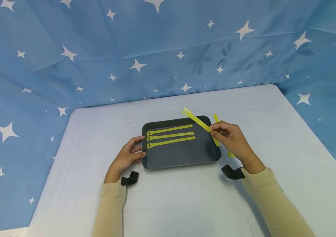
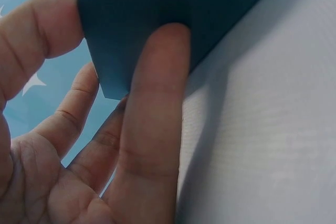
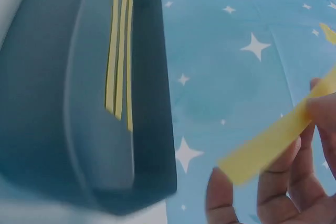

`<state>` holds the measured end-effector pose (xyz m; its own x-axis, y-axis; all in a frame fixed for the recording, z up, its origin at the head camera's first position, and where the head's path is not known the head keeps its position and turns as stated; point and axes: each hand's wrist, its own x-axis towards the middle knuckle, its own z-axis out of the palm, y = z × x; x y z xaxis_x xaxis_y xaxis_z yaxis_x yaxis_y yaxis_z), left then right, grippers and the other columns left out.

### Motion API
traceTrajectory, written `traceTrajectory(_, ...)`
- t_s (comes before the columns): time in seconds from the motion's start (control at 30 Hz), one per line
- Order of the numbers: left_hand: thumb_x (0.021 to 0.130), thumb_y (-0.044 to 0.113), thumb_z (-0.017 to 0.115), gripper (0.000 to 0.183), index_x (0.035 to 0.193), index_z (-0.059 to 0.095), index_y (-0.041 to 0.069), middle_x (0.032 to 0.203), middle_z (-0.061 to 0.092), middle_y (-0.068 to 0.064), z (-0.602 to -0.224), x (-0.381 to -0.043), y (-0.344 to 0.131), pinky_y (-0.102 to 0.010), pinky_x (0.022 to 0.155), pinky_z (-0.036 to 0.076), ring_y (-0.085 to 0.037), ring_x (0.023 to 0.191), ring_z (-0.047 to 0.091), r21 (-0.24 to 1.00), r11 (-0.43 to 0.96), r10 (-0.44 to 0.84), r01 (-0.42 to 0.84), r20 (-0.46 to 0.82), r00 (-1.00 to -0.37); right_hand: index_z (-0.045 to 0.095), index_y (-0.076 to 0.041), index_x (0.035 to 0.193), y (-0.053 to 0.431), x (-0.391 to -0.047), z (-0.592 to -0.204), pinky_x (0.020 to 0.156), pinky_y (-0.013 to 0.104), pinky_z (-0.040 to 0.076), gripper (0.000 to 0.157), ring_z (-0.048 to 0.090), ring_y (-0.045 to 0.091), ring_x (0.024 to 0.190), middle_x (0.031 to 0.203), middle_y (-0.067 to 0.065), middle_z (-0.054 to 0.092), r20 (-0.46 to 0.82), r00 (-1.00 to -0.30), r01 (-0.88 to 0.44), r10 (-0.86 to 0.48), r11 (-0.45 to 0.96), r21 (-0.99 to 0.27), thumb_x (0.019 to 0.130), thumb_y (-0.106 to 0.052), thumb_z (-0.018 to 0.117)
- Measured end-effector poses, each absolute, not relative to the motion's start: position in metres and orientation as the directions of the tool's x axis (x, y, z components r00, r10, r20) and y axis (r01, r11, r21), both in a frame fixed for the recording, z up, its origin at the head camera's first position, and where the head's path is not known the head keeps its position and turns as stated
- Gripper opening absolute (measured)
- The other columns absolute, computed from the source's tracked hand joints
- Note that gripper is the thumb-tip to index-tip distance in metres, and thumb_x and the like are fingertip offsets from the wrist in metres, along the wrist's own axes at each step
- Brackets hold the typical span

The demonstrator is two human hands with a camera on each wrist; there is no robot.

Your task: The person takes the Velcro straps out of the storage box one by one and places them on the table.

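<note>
A dark grey tray lies on the table, with three yellow cable ties side by side in its upper left part, slotted heads to the left. My left hand holds the tray's left end; in the left wrist view the thumb lies along its wall and other fingers reach round the edge. Over the tray's right end, my right hand pinches another yellow cable tie between thumb and fingers. Its slotted head points up and left, and its tail hangs below the fingers.
More yellow cable tie shows on the table right of the tray, partly behind the right hand. A white cloth covers the table. Behind it hangs a blue curtain with white stars. Each wrist carries a black mount.
</note>
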<state>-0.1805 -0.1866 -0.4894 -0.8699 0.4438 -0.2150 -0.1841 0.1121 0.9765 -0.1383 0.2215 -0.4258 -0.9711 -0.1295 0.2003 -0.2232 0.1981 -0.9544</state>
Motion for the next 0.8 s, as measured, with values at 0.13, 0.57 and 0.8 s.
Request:
traceTrajectory(0.13,0.100,-0.005,0.067,0.072,0.165,0.035,-0.001,0.172,0.031,-0.023,-0.490,-0.180,-0.186,-0.027,0.087,0.060,-0.012,0.112,0.066,0.975,0.118,0.443,-0.188,-0.221,-0.869,0.076,0.014,0.107,0.228,-0.137,-0.426,0.082,0.019,0.046,0.012,0.054,0.012,0.089,0.091,-0.008,0.060,0.321,-0.945,-0.326,-0.066,0.295,-0.898,0.096,0.014,0.070)
traceTrajectory(0.57,0.100,-0.002,0.068,0.073,0.165,0.034,-0.001,0.164,0.040,-0.030,-0.490,-0.179,-0.187,-0.027,0.086,0.060,-0.008,0.116,0.065,0.972,0.150,0.428,-0.184,-0.231,-0.874,0.069,0.015,0.122,0.260,-0.133,-0.427,0.084,0.022,0.060,0.022,0.071,0.010,0.089,0.112,-0.008,0.074,0.263,-0.956,-0.287,-0.127,0.244,-0.926,0.106,0.007,0.057)
traceTrajectory(0.8,0.100,-0.003,0.067,0.073,0.165,0.033,-0.002,0.162,0.042,-0.031,-0.489,-0.178,-0.185,-0.026,0.086,0.060,-0.006,0.116,0.065,0.974,0.137,0.436,-0.180,-0.223,-0.872,0.065,0.015,0.126,0.285,-0.140,-0.431,0.081,0.025,0.062,0.025,0.075,0.009,0.092,0.114,-0.006,0.074,0.145,-0.980,-0.174,-0.134,0.243,-0.954,0.103,0.007,0.067)
